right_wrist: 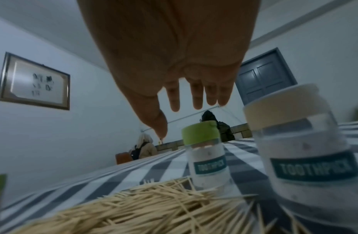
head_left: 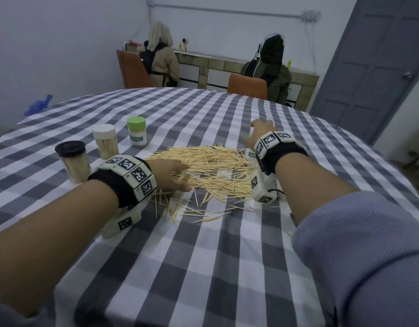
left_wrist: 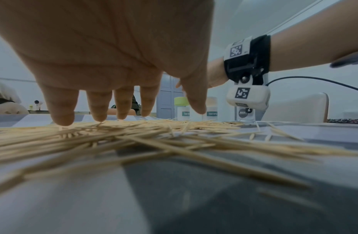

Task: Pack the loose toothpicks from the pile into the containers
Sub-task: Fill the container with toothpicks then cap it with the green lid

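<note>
Toothpick pile (head_left: 203, 168), loose on checked tablecloth (head_left: 203, 256), mid-table.
Left hand (head_left: 173, 175): fingers spread, tips on the pile, nothing grasped, seemingly to gather. Right hand (head_left: 260, 135): extended, empty, above green-lidded container (right_wrist: 206, 152), likely reaching for it.

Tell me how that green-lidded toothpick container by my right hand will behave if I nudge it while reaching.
The green-lidded container looks tall and narrow, standing upright, so a knock near the lid would probably tip it. Its clear body shows only a few toothpicks near the top, so it is likely light and may slide on the tablecloth. Once on its side, the round body could roll.
</note>
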